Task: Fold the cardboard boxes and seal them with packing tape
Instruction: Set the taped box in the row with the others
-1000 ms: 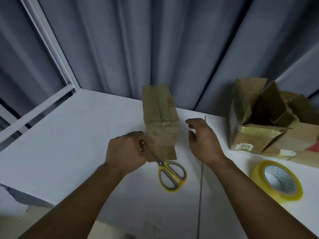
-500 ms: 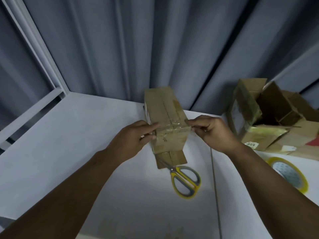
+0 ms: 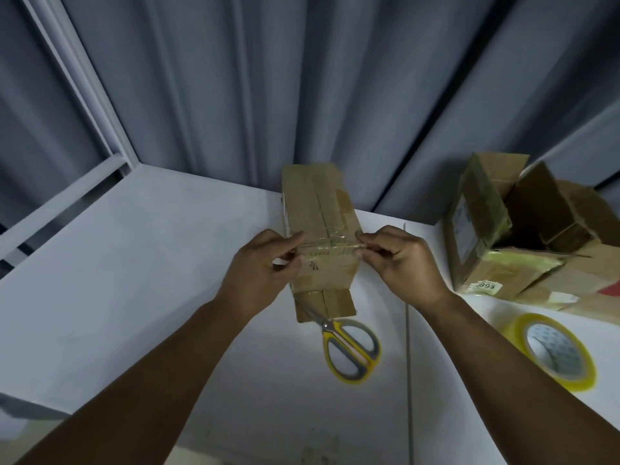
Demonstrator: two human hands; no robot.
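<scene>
As both bare forearms reach in from the near edge, we note the left hand [image 3: 260, 273] at the left side of the narrow brown cardboard box [image 3: 317, 209] and the right hand [image 3: 404, 260] at its right side, roughly level with each other.

Left hand: thumb and forefinger are closed together on the left end of the band of clear yellowish packing tape [image 3: 330, 251], and the other fingers are curled under. Right hand: thumb and forefinger tips pinch the right end of the same band, with the remaining fingers curled loosely toward the palm.

Box: it sits mid-way across the white tabletop [image 3: 134, 263], long axis running near to far, with its far end close to the grey pleated curtain [image 3: 302, 78]. The top flaps are closed, with the centre seam running lengthwise. The band crosses that seam from left edge to right edge and looks wrinkled. Duller tape patches show on the top face. We cannot tell whether the box lies flat or is tipped up slightly.

The yellow-and-grey-handled scissors [image 3: 349, 347] lie just near of the box, blade tips at its near end. The yellow roll of packing tape [image 3: 550, 350] lies near right. The open, taped cardboard box [image 3: 483, 229] stands far right, flaps up.
</scene>
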